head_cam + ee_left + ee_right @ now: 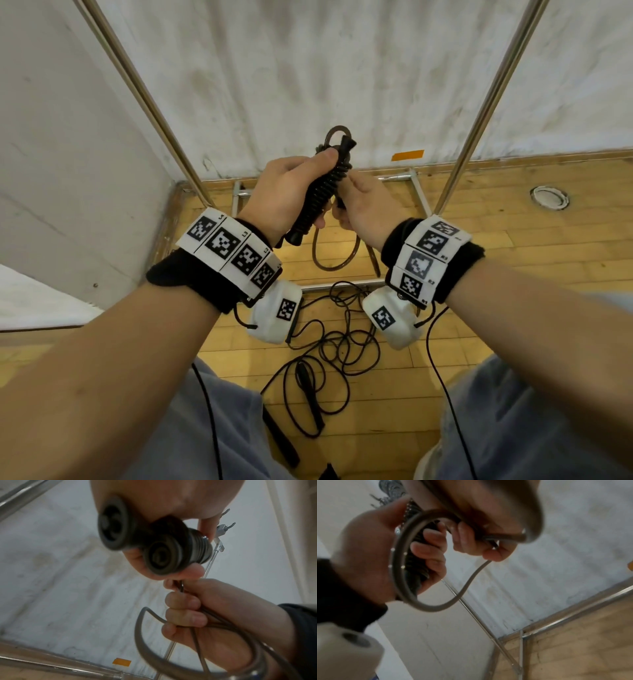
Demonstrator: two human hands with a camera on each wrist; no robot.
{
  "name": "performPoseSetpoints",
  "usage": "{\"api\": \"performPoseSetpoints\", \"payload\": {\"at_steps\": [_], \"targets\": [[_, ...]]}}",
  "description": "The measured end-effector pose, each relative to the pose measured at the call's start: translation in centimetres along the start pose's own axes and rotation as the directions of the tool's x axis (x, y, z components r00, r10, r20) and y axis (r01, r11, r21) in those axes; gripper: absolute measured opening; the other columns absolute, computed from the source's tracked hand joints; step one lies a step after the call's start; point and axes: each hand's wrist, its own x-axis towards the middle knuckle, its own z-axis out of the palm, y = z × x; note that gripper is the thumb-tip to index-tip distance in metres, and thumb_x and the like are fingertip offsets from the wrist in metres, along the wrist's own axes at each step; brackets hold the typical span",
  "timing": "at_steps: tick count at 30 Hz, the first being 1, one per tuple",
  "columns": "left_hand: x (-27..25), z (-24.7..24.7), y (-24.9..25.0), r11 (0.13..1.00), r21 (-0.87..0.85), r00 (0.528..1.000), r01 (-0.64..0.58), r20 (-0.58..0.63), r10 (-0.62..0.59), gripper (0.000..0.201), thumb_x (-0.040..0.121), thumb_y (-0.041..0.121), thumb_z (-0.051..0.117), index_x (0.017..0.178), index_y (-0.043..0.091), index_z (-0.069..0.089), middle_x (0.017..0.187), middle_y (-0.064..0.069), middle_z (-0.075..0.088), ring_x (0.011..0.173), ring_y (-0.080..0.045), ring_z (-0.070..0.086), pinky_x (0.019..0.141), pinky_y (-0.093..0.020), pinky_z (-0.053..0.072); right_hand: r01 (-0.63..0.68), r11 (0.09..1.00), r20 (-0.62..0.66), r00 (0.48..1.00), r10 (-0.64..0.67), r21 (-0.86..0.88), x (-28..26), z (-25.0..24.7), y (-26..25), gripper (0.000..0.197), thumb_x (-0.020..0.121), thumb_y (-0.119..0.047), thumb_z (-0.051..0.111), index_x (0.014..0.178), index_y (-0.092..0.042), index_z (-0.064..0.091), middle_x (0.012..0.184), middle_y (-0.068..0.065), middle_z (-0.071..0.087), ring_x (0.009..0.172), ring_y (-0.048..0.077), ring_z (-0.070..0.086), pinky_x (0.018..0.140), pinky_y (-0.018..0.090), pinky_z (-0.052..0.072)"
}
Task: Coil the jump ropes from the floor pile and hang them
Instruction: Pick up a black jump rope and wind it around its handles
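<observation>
left hand (pixel 291 186) grips both ribbed handles (pixel 322 192) at chest height | right hand (pixel 368 209) just beside, fingers curled round cord (pixel 334 255) loops | other ropes (pixel 329 346) tangled on floor (pixel 513 240) below

Showing two hands: left hand (pixel 291 192), right hand (pixel 368 205). Showing two ribbed black handles (pixel 163 555) gripped side by side, one brown rope (pixel 334 260) looping below, one black rope pile (pixel 329 342) lying on the floor, one orange tape strip (pixel 407 155), two upright metal poles (pixel 486 99).

rope pile (pixel 329 356) on floor (below hands (pixel 291 185))
</observation>
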Motion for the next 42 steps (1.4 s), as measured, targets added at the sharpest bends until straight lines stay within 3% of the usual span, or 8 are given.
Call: {"api": "performPoseSetpoints", "payload": {"at_steps": [8, 16, 20, 24, 31, 36, 39, 42], "targets": [[2.0, -1.7, -1.8, 0.868, 0.496, 0.946, 0.036, -0.296, 0.130, 0.051, 0.087, 0.057, 0.051, 0.072, 0.009, 0.060, 0.061, -0.006, 0.065, 0.050, -0.021, 0.065, 0.051, -0.035, 0.050, 0.121, 0.786, 0.157, 0.987, -0.030, -0.606, -1.0, 0.9, -0.1, 0.021, 0.099, -0.022, 0.040, 0.095, -0.010, 0.057, 0.066, -0.005, 0.049, 0.056, 0.011, 0.044, 0.049, 0.024, 0.030], [2.5, -3.4, -4.9, 0.374, 0.923, 0.973, 0.088, -0.160, 0.166, 0.044, 0.085, 0.068, 0.041, 0.092, 0.026, 0.049, 0.065, 0.012, 0.047, 0.056, -0.007, 0.046, 0.045, -0.023, 0.030, 0.224, 0.469, 0.290, 0.954, 0.073, -0.854, -1.7, -0.8, -1.5, 0.019, 0.100, -0.033, 0.037, 0.093, -0.020, 0.050, 0.072, -0.004, 0.050, 0.064, 0.013, 0.047, 0.053, 0.028, 0.032], [1.8, -2.0, -5.1, 0.284, 0.957, 0.998, -0.064, 0.056, 0.036, 0.035, 0.090, 0.060, 0.041, 0.100, 0.030, 0.055, 0.069, 0.013, 0.050, 0.059, -0.006, 0.048, 0.047, -0.025, 0.031, 0.291, 0.389, 0.289, 0.955, -0.066, -0.874, -1.4, -2.8, -2.0, 0.027, 0.099, -0.036, 0.037, 0.089, -0.020, 0.056, 0.068, -0.007, 0.049, 0.062, 0.011, 0.046, 0.052, 0.027, 0.030], [0.8, -0.8, -3.9, 0.352, 0.902, 0.966, -0.248, 0.259, 0.015, 0.035, 0.096, 0.052, 0.038, 0.098, 0.023, 0.059, 0.074, 0.006, 0.060, 0.064, -0.012, 0.054, 0.053, -0.029, 0.038, 0.315, 0.533, 0.307, 0.946, -0.107, -0.785, -0.9, -4.2, -2.1, 0.028, 0.098, -0.034, 0.042, 0.097, -0.016, 0.065, 0.075, -0.005, 0.057, 0.069, 0.012, 0.052, 0.061, 0.025, 0.038], [-1.7, -0.3, -1.0, 0.834, 0.531, 0.930, -0.147, 0.362, -0.066, 0.045, 0.086, 0.043, 0.030, 0.105, 0.016, 0.061, 0.084, -0.013, 0.066, 0.058, -0.028, 0.060, 0.057, -0.041, 0.049, 0.273, 0.764, 0.297, 0.948, -0.111, -0.585, -0.6, -5.2, -3.2, 0.020, 0.093, -0.035, 0.053, 0.082, -0.024, 0.065, 0.069, -0.002, 0.058, 0.060, 0.006, 0.047, 0.055, 0.011, 0.034], [-2.4, 0.2, -0.1, 0.732, 0.627, 0.938, -0.267, 0.342, 0.050, 0.038, 0.076, 0.061, 0.055, 0.091, 0.029, 0.066, 0.061, 0.007, 0.061, 0.051, -0.004, 0.054, 0.050, -0.027, 0.043, 0.168, 0.928, 0.282, 0.957, -0.072, -0.333, -0.5, -5.3, -3.5, 0.015, 0.083, -0.035, 0.066, 0.075, -0.023, 0.072, 0.076, 0.021, 0.064, 0.065, 0.016, 0.051, 0.057, 0.017, 0.040], [-2.5, 0.4, 0.4, 0.868, 0.453, 0.961, -0.204, 0.261, 0.090, 0.016, 0.076, 0.049, 0.065, 0.082, 0.033, 0.066, 0.054, 0.008, 0.058, 0.044, -0.006, 0.053, 0.041, -0.023, 0.042, 0.062, 0.994, 0.231, 0.972, -0.040, -0.087, -0.1, -5.0, -3.0, 0.024, 0.072, -0.041, 0.068, 0.073, -0.017, 0.073, 0.068, 0.011, 0.061, 0.069, 0.023, 0.051, 0.062, 0.026, 0.042], [-2.4, 0.5, 0.8, 0.927, 0.330, 0.977, -0.180, 0.174, 0.127, 0.018, 0.080, 0.043, 0.063, 0.077, 0.025, 0.067, 0.055, 0.004, 0.056, 0.044, -0.016, 0.055, 0.041, -0.024, 0.044, -0.066, 0.977, 0.200, 0.980, 0.025, 0.204, 0.7, -4.2, -1.8, 0.022, 0.086, -0.022, 0.062, 0.068, -0.019, 0.074, 0.083, 0.013, 0.058, 0.083, 0.030, 0.047, 0.070, 0.034, 0.041]]}}
